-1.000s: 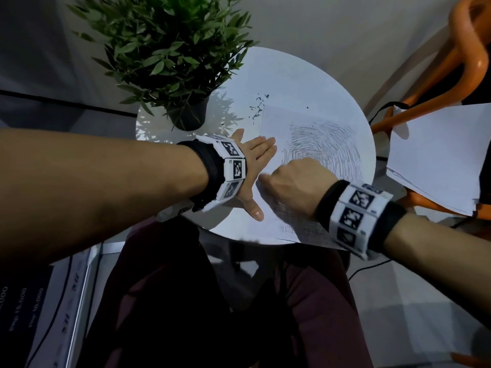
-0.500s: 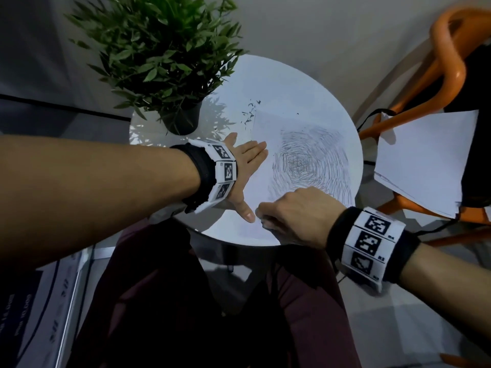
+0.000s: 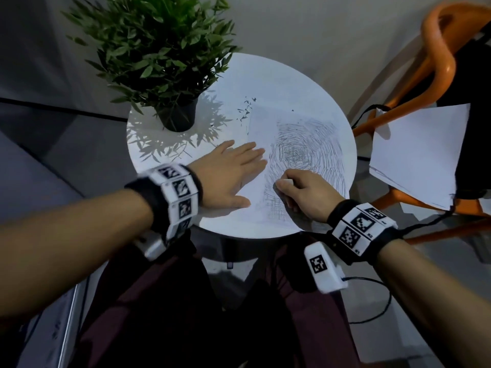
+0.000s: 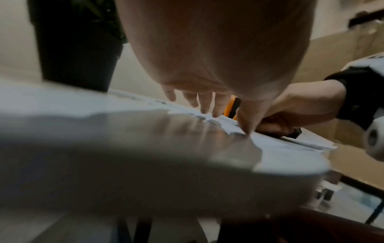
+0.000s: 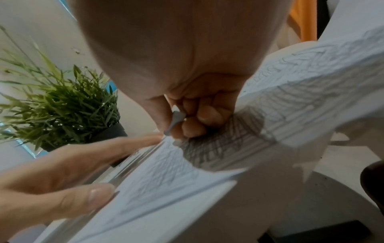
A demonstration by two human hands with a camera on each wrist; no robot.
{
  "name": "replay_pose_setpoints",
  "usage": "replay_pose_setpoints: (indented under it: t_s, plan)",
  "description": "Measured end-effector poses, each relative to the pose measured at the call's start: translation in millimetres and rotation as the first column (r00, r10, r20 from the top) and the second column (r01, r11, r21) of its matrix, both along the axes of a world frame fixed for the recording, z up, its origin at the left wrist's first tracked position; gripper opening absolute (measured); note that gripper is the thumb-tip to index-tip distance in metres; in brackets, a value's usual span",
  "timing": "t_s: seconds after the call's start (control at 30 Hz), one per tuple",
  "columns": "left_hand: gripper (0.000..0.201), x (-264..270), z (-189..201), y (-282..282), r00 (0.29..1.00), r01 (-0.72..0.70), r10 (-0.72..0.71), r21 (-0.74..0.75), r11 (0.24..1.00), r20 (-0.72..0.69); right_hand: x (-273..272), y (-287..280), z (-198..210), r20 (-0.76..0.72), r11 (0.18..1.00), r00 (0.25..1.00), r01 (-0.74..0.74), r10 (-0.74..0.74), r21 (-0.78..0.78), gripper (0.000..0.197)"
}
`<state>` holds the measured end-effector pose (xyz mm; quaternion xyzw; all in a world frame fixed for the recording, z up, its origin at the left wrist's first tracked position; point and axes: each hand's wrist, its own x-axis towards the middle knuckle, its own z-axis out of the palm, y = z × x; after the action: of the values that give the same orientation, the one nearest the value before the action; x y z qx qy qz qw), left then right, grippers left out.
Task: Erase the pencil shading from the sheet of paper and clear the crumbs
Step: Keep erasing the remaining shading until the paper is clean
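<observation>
A white sheet of paper (image 3: 305, 134) covered in swirling pencil shading lies on the round white table (image 3: 279, 78). My left hand (image 3: 233, 171) lies flat with fingers spread on the sheet's left edge, pressing it down. My right hand (image 3: 297, 189) is curled round a small white eraser (image 3: 284, 183), held against the lower left of the shading. In the right wrist view the eraser (image 5: 176, 120) sits pinched between thumb and fingers above the shaded paper (image 5: 228, 148). Dark crumbs (image 3: 245, 110) lie scattered on the table beyond the sheet's top left corner.
A potted green plant (image 3: 164, 62) stands at the table's back left, close to my left hand. An orange chair (image 3: 438, 62) with a stack of white papers (image 3: 414, 152) is on the right. My dark red trousers are below the table's front edge.
My right hand with the eraser has slid back and forth over the lower left of the shading. The left hand has stayed flat on the sheet's edge.
</observation>
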<state>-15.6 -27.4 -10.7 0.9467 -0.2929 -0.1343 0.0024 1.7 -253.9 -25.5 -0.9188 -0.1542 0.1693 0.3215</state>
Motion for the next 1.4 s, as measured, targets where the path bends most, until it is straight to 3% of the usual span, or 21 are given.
replay_pose_setpoints:
  t_s: [0.1,0.2,0.27,0.33,0.5,0.6,0.67,0.8,0.97,1.07,1.17,1.3,1.4]
  plan:
    - [0.069,-29,-16,2,0.998,-0.051,0.049,-0.108,0.993,-0.027,-1,1,2,0.021,0.999,0.999,-0.024,0.025,-0.046,0.028]
    - [0.067,-35,-30,3,0.998,-0.064,0.064,-0.106,0.992,-0.004,-1,6,9,0.073,0.987,0.993,-0.087,0.098,-0.136,0.025]
    - [0.072,-33,-33,4,0.998,-0.064,0.064,-0.081,0.995,-0.006,-4,15,14,0.141,0.953,0.965,-0.182,0.221,-0.243,0.022]
    - [0.076,-32,-32,3,0.998,-0.063,0.062,-0.054,0.997,-0.015,-10,29,17,0.195,0.893,0.919,-0.252,0.341,-0.373,0.019]
    - [0.083,-30,-24,-4,0.996,-0.082,0.086,0.098,0.992,-0.038,-30,45,26,0.31,0.689,0.761,-0.237,0.57,-0.685,0.027]
    - [0.082,-29,-21,-9,0.997,-0.067,0.072,0.189,0.98,-0.017,-39,44,33,0.246,0.544,0.648,-0.309,0.721,-0.78,0.024]
    - [0.083,-28,-21,-11,0.998,-0.062,0.063,0.231,0.971,0.004,-38,44,40,0.217,0.497,0.609,-0.338,0.763,-0.799,0.025]
    - [0.083,-27,-21,-14,0.998,-0.063,0.057,0.274,0.96,0.03,-28,49,41,0.269,0.541,0.648,-0.263,0.713,-0.799,0.031]
    - [0.082,-28,-22,-16,0.997,-0.067,0.052,0.318,0.946,0.057,-46,45,40,0.18,0.45,0.588,-0.352,0.789,-0.821,0.026]
    - [0.082,-27,-22,-17,0.996,-0.062,0.039,0.324,0.944,0.077,-29,50,52,0.135,0.464,0.668,-0.344,0.732,-0.816,0.03]
    - [0.082,-27,-24,-16,0.997,-0.061,0.039,0.337,0.94,0.074,-24,54,50,0.218,0.514,0.676,-0.273,0.704,-0.813,0.032]
    - [0.082,-27,-24,-17,0.997,-0.06,0.037,0.342,0.938,0.071,-51,49,45,0.148,0.425,0.625,-0.321,0.766,-0.846,0.025]
    - [0.083,-28,-21,-20,0.997,-0.067,0.045,0.355,0.932,0.07,-37,48,54,0.153,0.475,0.669,-0.331,0.727,-0.815,0.025]
